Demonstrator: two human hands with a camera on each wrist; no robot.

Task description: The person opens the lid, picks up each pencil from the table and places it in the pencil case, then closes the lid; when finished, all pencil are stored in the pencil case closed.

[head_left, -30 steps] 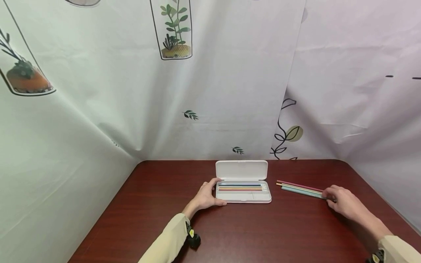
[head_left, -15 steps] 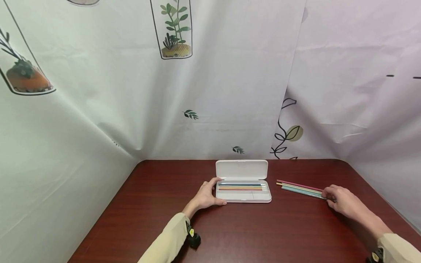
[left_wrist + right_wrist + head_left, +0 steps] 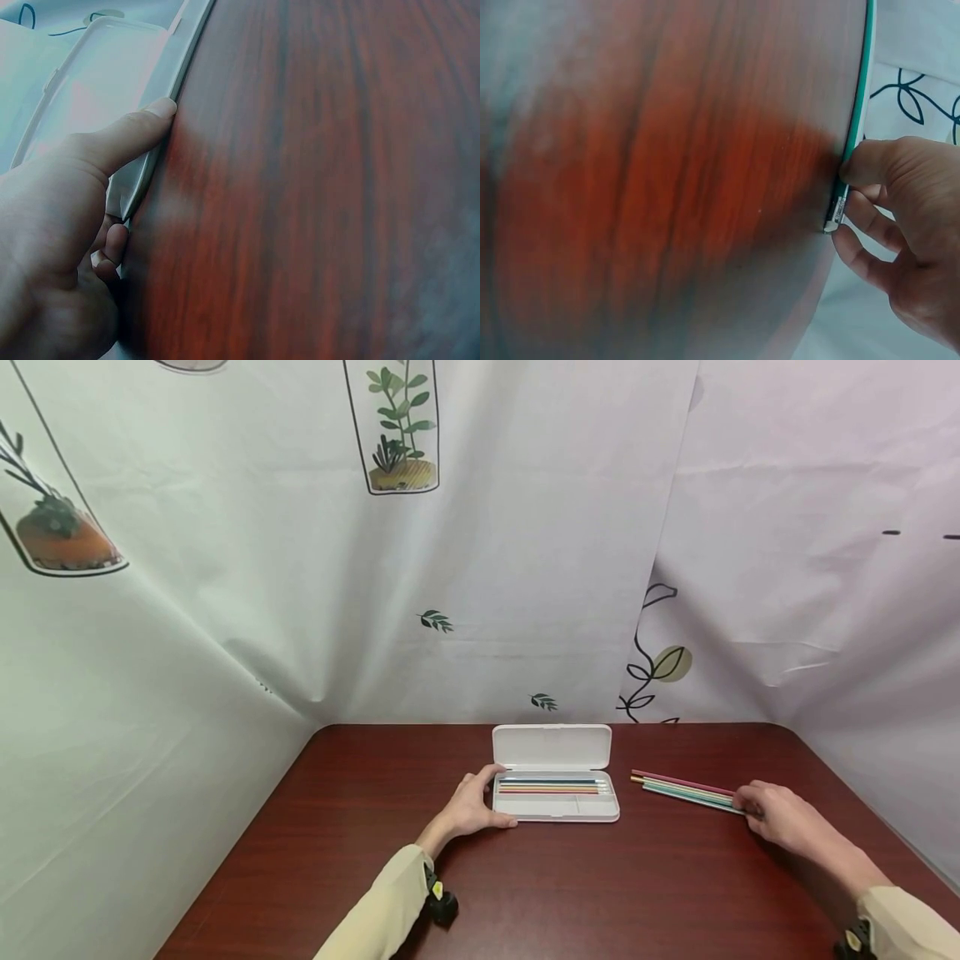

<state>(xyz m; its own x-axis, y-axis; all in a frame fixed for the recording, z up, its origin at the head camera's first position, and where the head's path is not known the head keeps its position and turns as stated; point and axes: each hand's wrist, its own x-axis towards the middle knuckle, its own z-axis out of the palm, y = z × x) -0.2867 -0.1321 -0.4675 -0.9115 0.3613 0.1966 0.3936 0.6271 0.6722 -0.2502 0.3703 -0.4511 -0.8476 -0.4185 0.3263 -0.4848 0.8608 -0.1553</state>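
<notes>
A white pencil case (image 3: 534, 808) lies at the far middle of the table with its lid (image 3: 552, 747) raised. Several coloured pencils (image 3: 551, 787) lie side by side in its back compartment. My left hand (image 3: 467, 810) grips the case's left end, thumb along the front edge and fingers round the back corner. To the right of the case, my right hand (image 3: 780, 817) pinches the near ends of several loose pencils (image 3: 686, 797), red, pale and teal. In the right wrist view, thumb and fingertips are at the end of a green pencil (image 3: 861, 90).
The dark red wooden table (image 3: 570, 893) ends against a white printed cloth (image 3: 525, 568) close behind the case. More cloth hangs along the left and right sides. Black wrist cameras (image 3: 441, 906) sit at the sleeves.
</notes>
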